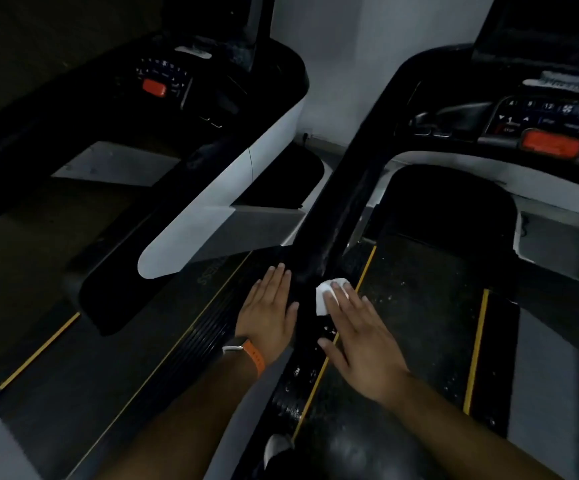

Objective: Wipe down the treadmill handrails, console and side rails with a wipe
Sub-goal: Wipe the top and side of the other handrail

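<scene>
The white wipe (328, 296), lower centre of the frame, lies on the black handrail (329, 216) under the right hand's (361, 337) straight, pressing fingers (left hand (267, 306) flat beside it, holding nothing), so firm, overlapping strokes along the rail should clean best.

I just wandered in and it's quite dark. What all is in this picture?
treadmills: two, black and grey with yellow stripes, side by side
consoles: two, black, top left and top right
stop buttons: two, red-orange, one on each console
handrail: one, black, on the right treadmill, centre
wipe: one, white, on the handrail
wall: white, behind the machines
watch: one, orange strap, left wrist
shoe: one, pale, bottom centre
left hand: flat, beside the handrail
right hand: flat, fingers pressing the wipe
</scene>
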A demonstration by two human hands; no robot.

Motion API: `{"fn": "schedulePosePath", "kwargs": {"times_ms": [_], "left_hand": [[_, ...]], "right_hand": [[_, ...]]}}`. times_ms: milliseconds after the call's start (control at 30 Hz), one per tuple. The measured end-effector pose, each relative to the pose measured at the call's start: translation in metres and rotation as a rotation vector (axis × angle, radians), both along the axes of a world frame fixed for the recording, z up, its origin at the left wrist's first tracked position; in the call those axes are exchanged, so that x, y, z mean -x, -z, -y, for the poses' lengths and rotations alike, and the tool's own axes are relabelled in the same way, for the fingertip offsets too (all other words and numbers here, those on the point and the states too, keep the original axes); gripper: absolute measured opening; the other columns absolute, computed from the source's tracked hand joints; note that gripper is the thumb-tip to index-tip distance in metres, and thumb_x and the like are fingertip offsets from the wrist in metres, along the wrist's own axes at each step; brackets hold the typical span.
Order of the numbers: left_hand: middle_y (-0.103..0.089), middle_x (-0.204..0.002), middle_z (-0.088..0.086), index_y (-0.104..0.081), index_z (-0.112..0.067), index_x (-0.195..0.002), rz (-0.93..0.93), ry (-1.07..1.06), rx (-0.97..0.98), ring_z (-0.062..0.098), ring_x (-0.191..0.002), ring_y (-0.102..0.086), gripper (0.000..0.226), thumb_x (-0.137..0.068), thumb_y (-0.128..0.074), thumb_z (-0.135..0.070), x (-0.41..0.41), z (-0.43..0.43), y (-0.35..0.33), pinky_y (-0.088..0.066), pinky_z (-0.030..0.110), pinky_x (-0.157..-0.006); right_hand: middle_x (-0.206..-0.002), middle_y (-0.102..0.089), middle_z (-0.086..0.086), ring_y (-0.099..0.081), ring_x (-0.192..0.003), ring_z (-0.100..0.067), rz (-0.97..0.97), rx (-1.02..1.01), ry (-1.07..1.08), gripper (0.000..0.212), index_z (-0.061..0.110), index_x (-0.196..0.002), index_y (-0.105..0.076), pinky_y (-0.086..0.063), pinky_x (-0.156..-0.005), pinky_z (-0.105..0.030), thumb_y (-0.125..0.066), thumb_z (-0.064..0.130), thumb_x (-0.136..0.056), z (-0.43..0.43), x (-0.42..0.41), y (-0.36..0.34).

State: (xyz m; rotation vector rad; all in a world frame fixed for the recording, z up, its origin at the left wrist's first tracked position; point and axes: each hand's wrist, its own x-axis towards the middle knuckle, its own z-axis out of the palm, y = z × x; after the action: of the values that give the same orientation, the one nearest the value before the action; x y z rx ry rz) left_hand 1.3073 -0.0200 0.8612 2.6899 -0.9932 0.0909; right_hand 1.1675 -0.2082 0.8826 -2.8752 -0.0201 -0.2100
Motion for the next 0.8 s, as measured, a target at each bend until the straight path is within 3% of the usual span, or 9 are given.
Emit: {"fn": "schedulePosePath", "kwargs": {"times_ms": [300, 367, 433, 500, 600, 800], "left_hand": [[-0.017, -0.170, 0.009, -0.027, -0.008, -0.161, 0.111, 0.081, -0.016, 0.022, -0.158, -0.015, 0.063, -0.106, -0.034, -0.038, -0.012, -0.045, 0.074, -0.031, 0.045, -0.123], [-0.016, -0.171, 0.010, -0.025, -0.008, -0.161, 0.213, 0.118, 0.027, 0.022, -0.158, -0.013, 0.063, -0.106, -0.035, -0.037, -0.007, -0.046, 0.101, -0.030, 0.046, -0.123], [-0.016, -0.170, 0.011, -0.021, -0.007, -0.161, 0.244, 0.115, 0.083, 0.023, -0.158, -0.013, 0.065, -0.106, -0.038, -0.036, -0.019, -0.041, 0.111, -0.027, 0.045, -0.123], [-0.015, -0.170, 0.013, -0.018, -0.007, -0.161, 0.359, 0.107, 0.159, 0.025, -0.158, -0.015, 0.067, -0.105, -0.041, -0.034, -0.026, -0.039, 0.168, -0.026, 0.046, -0.124], [-0.019, -0.168, 0.015, -0.019, -0.005, -0.160, 0.426, 0.132, 0.342, 0.029, -0.156, -0.021, 0.067, -0.104, -0.044, -0.032, -0.032, -0.026, 0.171, -0.027, 0.048, -0.125], [-0.027, -0.164, 0.021, -0.028, 0.001, -0.155, 0.611, 0.147, 0.540, 0.032, -0.155, -0.026, 0.059, -0.107, -0.031, -0.033, -0.054, -0.005, 0.214, -0.028, 0.051, -0.124]], "right_hand": [[-0.175, -0.008, -0.011, -0.006, -0.162, -0.028, 0.084, 0.200, -0.042, 0.076, 0.006, -0.165, -0.021, -0.018, -0.126, -0.050, -0.043, 0.053, -0.109, -0.053, -0.022, 0.066], [-0.175, -0.008, -0.012, -0.007, -0.162, -0.029, 0.142, 0.257, -0.058, 0.076, 0.006, -0.165, -0.022, -0.020, -0.126, -0.051, -0.043, 0.053, -0.108, -0.060, -0.034, 0.090], [-0.174, -0.010, -0.013, -0.008, -0.162, -0.030, 0.176, 0.288, -0.024, 0.075, 0.005, -0.164, -0.023, -0.020, -0.126, -0.052, -0.041, 0.053, -0.109, -0.053, -0.048, 0.100], [-0.174, -0.012, -0.014, -0.011, -0.161, -0.032, 0.273, 0.366, -0.033, 0.074, 0.004, -0.163, -0.026, -0.019, -0.128, -0.052, -0.041, 0.052, -0.109, -0.054, -0.063, 0.146], [-0.173, -0.016, -0.015, -0.014, -0.160, -0.034, 0.422, 0.420, -0.049, 0.074, 0.004, -0.163, -0.027, -0.018, -0.129, -0.053, -0.045, 0.050, -0.108, -0.041, -0.072, 0.147], [-0.173, -0.018, -0.015, -0.020, -0.159, -0.036, 0.658, 0.622, -0.171, 0.077, 0.004, -0.164, -0.025, -0.019, -0.128, -0.054, -0.046, 0.053, -0.108, -0.016, -0.080, 0.204]]}}
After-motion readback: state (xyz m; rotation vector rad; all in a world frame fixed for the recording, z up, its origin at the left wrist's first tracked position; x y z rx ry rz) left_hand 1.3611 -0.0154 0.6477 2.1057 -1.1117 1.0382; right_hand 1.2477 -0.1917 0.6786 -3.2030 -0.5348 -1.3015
